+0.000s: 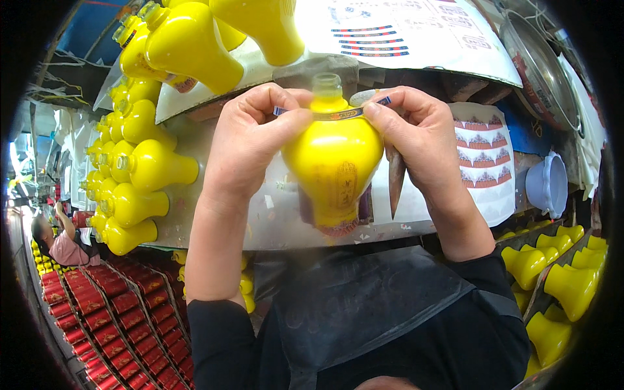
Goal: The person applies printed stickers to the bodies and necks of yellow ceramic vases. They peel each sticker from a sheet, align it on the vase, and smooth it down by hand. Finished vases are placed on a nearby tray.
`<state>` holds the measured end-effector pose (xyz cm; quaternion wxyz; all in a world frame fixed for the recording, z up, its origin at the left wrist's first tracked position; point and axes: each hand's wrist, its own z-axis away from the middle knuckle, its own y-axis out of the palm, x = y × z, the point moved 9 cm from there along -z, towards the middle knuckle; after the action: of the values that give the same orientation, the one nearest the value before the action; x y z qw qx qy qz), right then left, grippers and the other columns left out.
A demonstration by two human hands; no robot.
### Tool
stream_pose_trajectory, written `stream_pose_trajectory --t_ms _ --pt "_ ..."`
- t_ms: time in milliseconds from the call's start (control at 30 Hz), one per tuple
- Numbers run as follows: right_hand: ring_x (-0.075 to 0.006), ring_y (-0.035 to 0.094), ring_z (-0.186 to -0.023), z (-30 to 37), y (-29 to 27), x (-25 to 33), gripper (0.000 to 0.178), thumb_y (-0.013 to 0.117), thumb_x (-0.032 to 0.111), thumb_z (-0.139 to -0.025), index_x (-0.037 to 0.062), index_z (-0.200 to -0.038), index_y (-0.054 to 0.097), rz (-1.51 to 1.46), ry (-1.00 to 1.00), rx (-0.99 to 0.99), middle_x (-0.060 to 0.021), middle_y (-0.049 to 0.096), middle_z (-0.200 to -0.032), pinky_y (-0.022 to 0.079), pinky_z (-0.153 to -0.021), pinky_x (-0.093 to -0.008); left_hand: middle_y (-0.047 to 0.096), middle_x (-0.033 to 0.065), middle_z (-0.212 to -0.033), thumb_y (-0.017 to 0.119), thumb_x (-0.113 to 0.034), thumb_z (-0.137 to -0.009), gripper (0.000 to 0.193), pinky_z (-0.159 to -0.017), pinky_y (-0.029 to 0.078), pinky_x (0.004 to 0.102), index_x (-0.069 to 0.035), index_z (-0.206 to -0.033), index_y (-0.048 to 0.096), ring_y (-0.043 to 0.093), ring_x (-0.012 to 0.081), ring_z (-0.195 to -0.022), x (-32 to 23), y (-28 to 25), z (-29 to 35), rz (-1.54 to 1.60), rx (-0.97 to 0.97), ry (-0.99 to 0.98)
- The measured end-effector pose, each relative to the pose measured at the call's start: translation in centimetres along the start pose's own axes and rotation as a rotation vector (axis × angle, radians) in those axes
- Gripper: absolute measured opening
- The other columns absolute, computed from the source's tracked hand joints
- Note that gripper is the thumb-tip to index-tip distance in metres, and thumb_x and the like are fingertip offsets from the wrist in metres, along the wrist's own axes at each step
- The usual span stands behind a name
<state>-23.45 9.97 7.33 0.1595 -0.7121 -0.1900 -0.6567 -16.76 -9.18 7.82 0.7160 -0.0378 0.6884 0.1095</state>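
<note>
Narrow blue-gold neck label wrapped round held yellow bottle, pinched at both ends. Faint gold oval label on bottle front. White label sheets: striped ones top centre, red-patterned ones right. Red boxes in rows lower left.

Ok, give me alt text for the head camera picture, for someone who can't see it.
Two bare hands, left hand and right hand, press a narrow label strip around the neck of a yellow bottle. The right hand also holds a brown pointed tool. More yellow bottles lie stacked at left.
</note>
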Motion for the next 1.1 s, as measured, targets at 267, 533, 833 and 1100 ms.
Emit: stream_pose_trajectory --t_ms 267,533,833,1100 --pt "-0.0034 0.055 -0.061 0.4 0.0 0.3 0.015 0.071 0.018 -0.095 0.0028 -0.097 0.073 -0.010 -0.012 -0.015 -0.0014 0.067 -0.078 0.043 -0.056 -0.0185 0.072 0.0097 -0.112 0.075 -0.007 -0.086 0.010 -0.086 0.050 0.0260 -0.004 -0.083 0.067 0.061 0.0094 -0.090 0.0 0.1 0.1 0.028 0.006 0.019" --pt "-0.0057 0.062 -0.071 -0.7 0.1 -0.2 0.017 0.070 0.018 -0.095 0.0014 -0.098 0.073 0.063 0.002 -0.005 -0.0031 0.070 -0.082 0.050 -0.065 -0.0204 0.072 0.0097 -0.111 0.075 -0.006 -0.086 0.011 -0.085 0.050 0.0258 -0.004 -0.082 0.066 0.061 0.0094 -0.088 0.5 0.2 -0.5 0.066 0.007 -0.023" --pt "-0.0090 0.066 -0.084 -1.0 -0.2 -0.7 0.021 0.071 0.019 -0.094 -0.0016 -0.098 0.074 0.005 0.035 -0.017 -0.0049 0.073 -0.090 0.053 -0.077 -0.0254 0.071 0.0101 -0.112 0.075 -0.008 -0.085 0.012 -0.089 0.049 0.0276 -0.005 -0.080 0.064 0.061 0.0111 -0.091 1.1 0.0 -1.1 0.083 -0.002 -0.049" --pt "-0.0036 0.055 -0.060 -0.8 -0.1 -0.4 0.014 0.069 0.017 -0.095 0.0027 -0.096 0.071 -0.013 -0.006 -0.024 -0.0016 0.066 -0.076 0.043 -0.056 -0.0186 0.070 0.0092 -0.113 0.075 -0.009 -0.084 0.012 -0.092 0.047 0.0279 -0.005 -0.080 0.064 0.061 0.0109 -0.094 0.8 0.3 -0.8 0.096 0.024 -0.032"
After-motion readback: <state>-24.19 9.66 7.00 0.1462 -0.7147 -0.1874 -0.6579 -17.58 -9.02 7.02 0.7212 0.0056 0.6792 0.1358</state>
